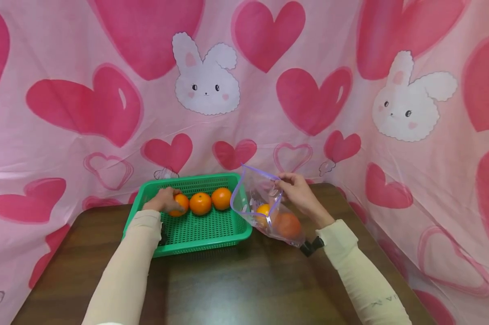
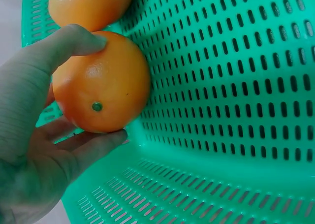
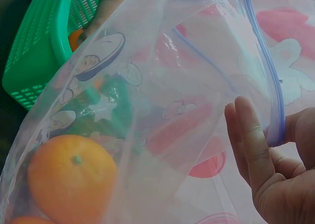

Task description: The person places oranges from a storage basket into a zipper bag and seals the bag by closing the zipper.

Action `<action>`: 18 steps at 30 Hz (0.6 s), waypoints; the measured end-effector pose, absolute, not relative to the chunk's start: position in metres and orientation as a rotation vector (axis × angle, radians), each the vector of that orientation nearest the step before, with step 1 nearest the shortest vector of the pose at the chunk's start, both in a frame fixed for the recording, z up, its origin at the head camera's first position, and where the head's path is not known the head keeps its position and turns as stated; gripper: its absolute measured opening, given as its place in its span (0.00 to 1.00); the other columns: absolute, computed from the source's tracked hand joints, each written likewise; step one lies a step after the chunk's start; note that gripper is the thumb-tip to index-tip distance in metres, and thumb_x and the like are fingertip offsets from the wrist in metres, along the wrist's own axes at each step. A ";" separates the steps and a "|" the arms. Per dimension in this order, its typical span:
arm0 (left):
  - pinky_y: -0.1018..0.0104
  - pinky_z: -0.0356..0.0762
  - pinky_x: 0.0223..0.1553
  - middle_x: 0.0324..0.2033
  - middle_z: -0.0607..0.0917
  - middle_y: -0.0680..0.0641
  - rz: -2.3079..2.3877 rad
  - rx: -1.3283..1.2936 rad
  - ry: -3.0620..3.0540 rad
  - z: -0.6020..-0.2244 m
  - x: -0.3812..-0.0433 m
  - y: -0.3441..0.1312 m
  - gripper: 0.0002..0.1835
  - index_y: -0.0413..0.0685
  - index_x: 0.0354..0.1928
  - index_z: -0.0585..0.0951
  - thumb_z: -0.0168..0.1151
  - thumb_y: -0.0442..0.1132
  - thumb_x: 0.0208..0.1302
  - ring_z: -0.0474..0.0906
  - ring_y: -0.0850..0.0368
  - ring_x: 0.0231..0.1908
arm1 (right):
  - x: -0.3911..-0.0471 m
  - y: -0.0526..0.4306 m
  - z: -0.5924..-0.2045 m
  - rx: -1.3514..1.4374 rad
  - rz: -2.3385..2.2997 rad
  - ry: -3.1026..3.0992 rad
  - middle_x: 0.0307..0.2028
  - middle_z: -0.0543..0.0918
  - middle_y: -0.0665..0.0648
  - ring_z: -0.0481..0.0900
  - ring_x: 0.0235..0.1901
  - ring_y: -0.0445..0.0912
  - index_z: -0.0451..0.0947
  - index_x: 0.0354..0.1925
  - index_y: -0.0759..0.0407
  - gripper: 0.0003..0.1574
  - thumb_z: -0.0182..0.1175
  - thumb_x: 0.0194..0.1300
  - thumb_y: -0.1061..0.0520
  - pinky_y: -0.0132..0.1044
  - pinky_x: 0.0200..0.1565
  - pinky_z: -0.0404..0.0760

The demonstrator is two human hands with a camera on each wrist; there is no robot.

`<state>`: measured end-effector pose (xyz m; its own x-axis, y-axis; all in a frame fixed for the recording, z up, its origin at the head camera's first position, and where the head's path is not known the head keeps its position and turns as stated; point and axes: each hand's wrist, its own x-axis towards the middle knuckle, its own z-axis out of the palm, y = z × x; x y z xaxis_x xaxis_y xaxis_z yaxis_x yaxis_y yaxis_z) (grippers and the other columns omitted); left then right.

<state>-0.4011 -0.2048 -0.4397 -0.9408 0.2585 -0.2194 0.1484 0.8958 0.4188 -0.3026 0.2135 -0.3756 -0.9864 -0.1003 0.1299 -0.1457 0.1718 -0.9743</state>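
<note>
My left hand (image 1: 164,201) is inside the green basket (image 1: 203,246), its thumb and fingers curled round the leftmost orange (image 2: 106,83). Beside that one, a middle orange (image 1: 200,203) and a right-hand orange (image 1: 221,198) sit in a row. To the basket's right, my right hand (image 1: 299,192) pinches the purple-edged rim of a clear zip bag (image 3: 162,106), whose mouth gapes toward the basket. Inside the bag lie an orange (image 3: 71,177) and a larger, redder-looking round fruit (image 1: 288,226). Printed pictures mark the bag's plastic.
Basket and bag are on a dark wooden table (image 1: 228,289). A pink cloth (image 1: 252,122) with hearts and rabbits hangs behind and along the sides. The basket's right rim stands close against the bag's mouth.
</note>
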 end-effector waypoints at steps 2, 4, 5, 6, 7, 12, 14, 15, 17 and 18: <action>0.46 0.81 0.52 0.59 0.75 0.29 0.587 0.303 2.783 -0.439 -0.401 -0.205 0.41 0.33 0.71 0.69 0.71 0.45 0.60 0.72 0.36 0.52 | -0.302 0.214 -0.374 0.253 1.977 -2.383 0.32 0.80 0.54 0.79 0.27 0.39 0.74 0.52 0.78 0.15 0.53 0.75 0.65 0.31 0.27 0.83; 0.46 0.81 0.52 0.59 0.74 0.28 0.596 0.302 2.771 -0.438 -0.401 -0.205 0.41 0.32 0.71 0.68 0.71 0.45 0.60 0.73 0.36 0.52 | -0.301 0.213 -0.373 0.253 1.979 -2.386 0.32 0.80 0.54 0.80 0.27 0.40 0.75 0.52 0.78 0.15 0.53 0.75 0.66 0.31 0.28 0.84; 0.46 0.81 0.52 0.60 0.73 0.28 0.597 0.303 2.765 -0.437 -0.401 -0.206 0.41 0.32 0.71 0.68 0.70 0.45 0.60 0.73 0.36 0.52 | -0.301 0.213 -0.373 0.253 1.980 -2.388 0.32 0.80 0.55 0.80 0.28 0.40 0.75 0.52 0.77 0.15 0.53 0.75 0.66 0.32 0.28 0.84; 0.45 0.81 0.52 0.60 0.72 0.27 0.598 0.304 2.762 -0.436 -0.400 -0.207 0.41 0.32 0.71 0.68 0.70 0.45 0.60 0.72 0.35 0.53 | -0.300 0.212 -0.372 0.251 1.983 -2.387 0.32 0.80 0.55 0.80 0.28 0.40 0.75 0.52 0.77 0.15 0.53 0.75 0.65 0.32 0.29 0.85; 0.45 0.81 0.52 0.61 0.71 0.27 0.599 0.308 2.760 -0.435 -0.400 -0.208 0.41 0.32 0.71 0.67 0.70 0.45 0.60 0.72 0.35 0.53 | -0.300 0.212 -0.371 0.251 1.986 -2.386 0.33 0.80 0.55 0.81 0.28 0.40 0.75 0.52 0.77 0.15 0.53 0.75 0.65 0.32 0.29 0.85; 0.45 0.81 0.51 0.62 0.71 0.27 0.656 0.334 2.774 -0.426 -0.398 -0.212 0.41 0.32 0.72 0.67 0.70 0.44 0.60 0.71 0.34 0.54 | -0.299 0.211 -0.369 0.266 2.009 -2.379 0.32 0.80 0.55 0.82 0.27 0.40 0.74 0.53 0.78 0.16 0.52 0.76 0.65 0.30 0.29 0.84; 0.45 0.81 0.51 0.61 0.72 0.26 0.698 0.354 2.784 -0.420 -0.396 -0.213 0.41 0.31 0.71 0.67 0.70 0.43 0.60 0.73 0.34 0.53 | -0.298 0.211 -0.369 0.276 2.017 -2.376 0.32 0.80 0.55 0.83 0.27 0.40 0.74 0.52 0.78 0.15 0.52 0.76 0.65 0.30 0.29 0.85; 0.45 0.82 0.51 0.61 0.73 0.26 0.716 0.362 2.792 -0.417 -0.395 -0.214 0.41 0.31 0.71 0.67 0.70 0.43 0.60 0.74 0.35 0.52 | -0.298 0.211 -0.369 0.277 2.021 -2.373 0.32 0.80 0.55 0.83 0.27 0.40 0.74 0.52 0.78 0.15 0.52 0.76 0.65 0.30 0.29 0.85; 0.45 0.82 0.51 0.60 0.74 0.26 0.761 0.399 2.801 -0.411 -0.393 -0.214 0.41 0.29 0.71 0.66 0.71 0.42 0.60 0.76 0.35 0.51 | -0.296 0.211 -0.369 0.282 2.021 -2.374 0.32 0.80 0.55 0.83 0.27 0.40 0.74 0.52 0.78 0.15 0.52 0.76 0.65 0.30 0.29 0.85; 0.45 0.82 0.50 0.60 0.74 0.25 0.775 0.422 2.807 -0.407 -0.392 -0.214 0.41 0.29 0.71 0.67 0.71 0.41 0.60 0.77 0.35 0.50 | -0.295 0.212 -0.369 0.282 2.020 -2.376 0.32 0.80 0.55 0.83 0.27 0.40 0.74 0.52 0.79 0.15 0.52 0.76 0.65 0.30 0.29 0.85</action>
<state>-0.3924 -0.2136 -0.4073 -0.9396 0.3230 -0.1135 0.2190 0.8218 0.5260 -0.2953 0.2116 -0.3689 -0.9837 -0.1303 0.1240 -0.1433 0.1512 -0.9780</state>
